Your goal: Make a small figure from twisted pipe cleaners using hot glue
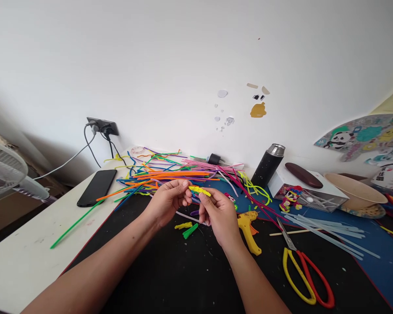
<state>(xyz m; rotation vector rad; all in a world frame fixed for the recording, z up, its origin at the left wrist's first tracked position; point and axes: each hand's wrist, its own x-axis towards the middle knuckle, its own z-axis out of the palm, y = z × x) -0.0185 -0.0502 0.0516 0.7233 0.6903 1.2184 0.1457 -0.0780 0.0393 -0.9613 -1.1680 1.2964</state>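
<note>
A short twisted yellow pipe cleaner [200, 190] is stretched between my two hands above the black mat. My left hand [170, 198] pinches its left end between thumb and fingers. At its right end, my right hand [220, 213] grips it with thumb and forefinger. On the mat just below lie another folded yellow pipe cleaner piece [183, 225] and a bunched green pipe cleaner piece [190, 231]. Right of my right hand rests a yellow hot glue gun [248, 229], its nozzle pointing away to the right.
Loose coloured pipe cleaners [173, 175] spread along the wall. Scissors [301, 266] and glue sticks [327, 231] lie at right, near a small colourful figure [291, 198]. Behind stand a black flask [268, 165] and a white box [330, 192]. A phone [97, 187] and a fan [9, 170] are left.
</note>
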